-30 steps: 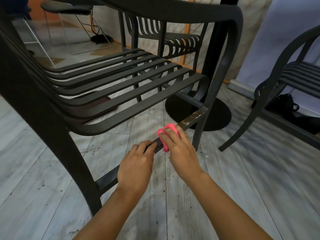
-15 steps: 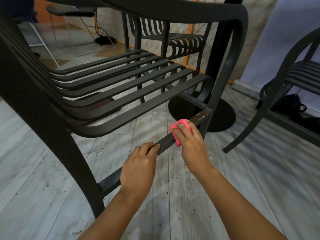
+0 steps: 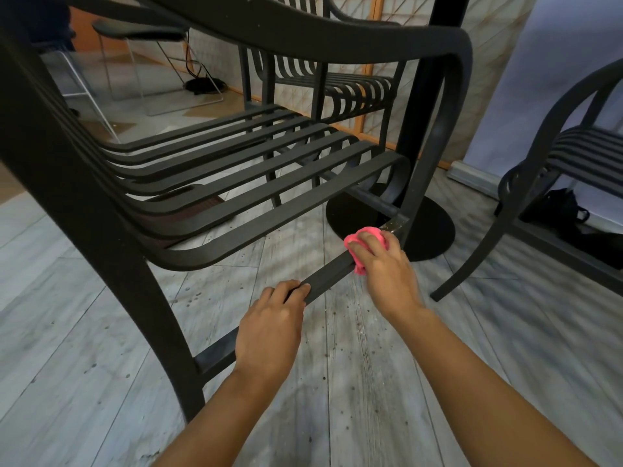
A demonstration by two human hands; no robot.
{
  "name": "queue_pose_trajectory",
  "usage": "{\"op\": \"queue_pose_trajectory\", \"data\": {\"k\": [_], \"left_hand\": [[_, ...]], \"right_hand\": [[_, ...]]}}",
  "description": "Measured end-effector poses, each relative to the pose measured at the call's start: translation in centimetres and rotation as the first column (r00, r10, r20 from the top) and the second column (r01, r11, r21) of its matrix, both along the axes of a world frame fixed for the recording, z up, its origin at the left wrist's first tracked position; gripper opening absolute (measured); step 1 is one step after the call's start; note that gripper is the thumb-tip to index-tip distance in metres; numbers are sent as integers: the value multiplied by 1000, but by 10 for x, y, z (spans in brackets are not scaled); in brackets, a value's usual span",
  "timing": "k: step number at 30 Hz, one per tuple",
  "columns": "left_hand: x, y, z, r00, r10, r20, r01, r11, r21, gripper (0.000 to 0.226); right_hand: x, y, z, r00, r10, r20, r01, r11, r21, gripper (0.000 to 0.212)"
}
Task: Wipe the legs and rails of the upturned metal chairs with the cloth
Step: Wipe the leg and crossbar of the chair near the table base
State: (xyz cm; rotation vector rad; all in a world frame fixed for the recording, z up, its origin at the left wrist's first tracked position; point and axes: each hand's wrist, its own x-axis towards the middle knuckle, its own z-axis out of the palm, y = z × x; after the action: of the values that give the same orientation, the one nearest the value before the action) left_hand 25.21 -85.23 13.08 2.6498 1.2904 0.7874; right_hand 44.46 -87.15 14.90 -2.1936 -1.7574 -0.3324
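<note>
A dark metal slatted chair (image 3: 256,183) fills the view close in front of me. Its low side rail (image 3: 332,274) runs diagonally from the near leg (image 3: 111,251) up to the far leg (image 3: 428,156). My left hand (image 3: 269,328) grips the rail near its middle, fingers curled over the top edge. My right hand (image 3: 384,267) holds a pink cloth (image 3: 359,246) wrapped round the rail close to the far leg. A short scuffed, pale stretch of rail (image 3: 394,225) shows just beyond the cloth.
A black round table base (image 3: 428,227) and its post stand behind the far leg. Another dark chair (image 3: 553,183) is at the right, a third (image 3: 337,85) behind. A black bag (image 3: 559,210) lies by the wall. Grey plank floor (image 3: 354,382) spreads below.
My right hand has slid the pink cloth up the rail toward the far leg. The left hand keeps its grip on the rail. The view has shifted closer.
</note>
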Motion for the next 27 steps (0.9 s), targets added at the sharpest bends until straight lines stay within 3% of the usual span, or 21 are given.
{"op": "queue_pose_trajectory", "data": {"k": [2,6,8,12,19,23,27], "left_hand": [[0,-4,7,1000,15,1,-15,998,-61,34],[2,-2,12,999,15,29,-13,997,-70,39],[4,2,16,1000,7,28,-5,998,-67,36],[14,9,22,1000,-20,12,20,997,-70,33],[34,19,35,999,-32,16,33,994,-103,30],[30,19,33,990,34,139,-13,988,-151,28],[22,20,28,973,105,203,-59,974,-219,28]], "right_hand": [[10,-1,3,999,4,-34,-2,998,66,51],[30,-11,18,909,3,-416,112,961,251,41],[42,-14,30,874,-19,-485,178,942,284,38],[51,-16,44,890,-51,-453,161,964,209,47],[6,-9,34,921,93,-378,-36,987,155,51],[-41,-11,26,889,179,-421,-158,984,86,42],[-61,-15,13,936,235,-261,-242,970,6,58]]}}
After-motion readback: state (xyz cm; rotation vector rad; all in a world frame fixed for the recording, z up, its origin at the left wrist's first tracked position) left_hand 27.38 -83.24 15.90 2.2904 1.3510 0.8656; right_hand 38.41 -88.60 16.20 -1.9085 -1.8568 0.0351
